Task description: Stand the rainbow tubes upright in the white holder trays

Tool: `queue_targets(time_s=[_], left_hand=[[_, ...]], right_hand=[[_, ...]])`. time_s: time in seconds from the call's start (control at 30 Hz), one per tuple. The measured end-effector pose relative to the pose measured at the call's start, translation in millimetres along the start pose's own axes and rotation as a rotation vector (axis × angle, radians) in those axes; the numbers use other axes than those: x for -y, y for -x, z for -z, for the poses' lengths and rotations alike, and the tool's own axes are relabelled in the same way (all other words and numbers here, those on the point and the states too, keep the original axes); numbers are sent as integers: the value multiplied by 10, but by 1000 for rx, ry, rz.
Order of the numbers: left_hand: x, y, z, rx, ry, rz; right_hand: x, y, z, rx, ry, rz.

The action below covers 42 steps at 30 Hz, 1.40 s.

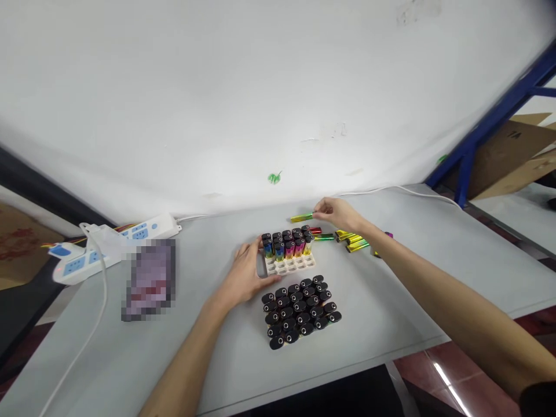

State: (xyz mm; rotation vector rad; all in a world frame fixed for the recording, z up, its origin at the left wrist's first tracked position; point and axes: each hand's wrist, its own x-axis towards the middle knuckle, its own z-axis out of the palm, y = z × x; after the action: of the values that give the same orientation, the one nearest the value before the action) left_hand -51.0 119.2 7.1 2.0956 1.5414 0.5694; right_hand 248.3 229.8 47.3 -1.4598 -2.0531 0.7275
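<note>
My left hand (247,272) rests on the table against the left side of a white slotted tray (292,266), fingers apart around its edge. Upright black-topped cylinders with shiny coloured bodies (289,249) fill the tray's back rows; its front slots show bare. My right hand (332,211), behind and to the right of the tray, pinches one end of a yellow-green shiny tube (302,218). Nearer the front edge, several more black-topped pieces (299,313) stand in a block. Loose shiny tubes (357,243) lie under and beside my right forearm.
A white power strip (150,229) with plugs and a cable (103,284) lies at the left, beside a blurred purple item (151,281). The white wall (243,116) closes off the back. Blue frame bars (469,156) and cardboard boxes (512,150) stand at the right.
</note>
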Motion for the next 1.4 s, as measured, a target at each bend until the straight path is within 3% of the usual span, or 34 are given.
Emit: queue_targets(time_s=[0.07,0.13,0.2,0.27,0.4,0.5,0.63,0.93,1.07,1.13,1.23,1.3,1.4], left_hand=[[1,3,-1,1,0,3],[5,7,-4,-9,9,-1],[13,8,-9,-25,27,-11],[20,6,-13,-39,40,-24],[12,2,-8,-38,38,-56],[-10,9,0,-27,29,-52],[-29,25,2,-29,21,-3],[-6,23,-6,-21,43,-14],[12,7,-13,-5,11,-5],[16,1,-12,-4,-5,14],[19,-5,-7,13,-26,52],[20,-5,-3,22,-31,69],[17,-3,2,21,-35,63]], right_hand=[[242,132,133,-198,-179,44],[557,280,236,-284,-230,117],[874,409,261,-248,-187,236],[1118,487,188,-132,-75,398],[1284,462,-147,88,160,691],[1248,383,-372,135,355,750],[1187,329,-496,141,469,754],[1145,320,-564,74,416,775],[1100,369,-425,-13,406,752],[952,370,-265,-86,383,643],[536,360,-29,-145,484,381],[210,377,45,-29,574,242],[-146,451,26,84,566,221]])
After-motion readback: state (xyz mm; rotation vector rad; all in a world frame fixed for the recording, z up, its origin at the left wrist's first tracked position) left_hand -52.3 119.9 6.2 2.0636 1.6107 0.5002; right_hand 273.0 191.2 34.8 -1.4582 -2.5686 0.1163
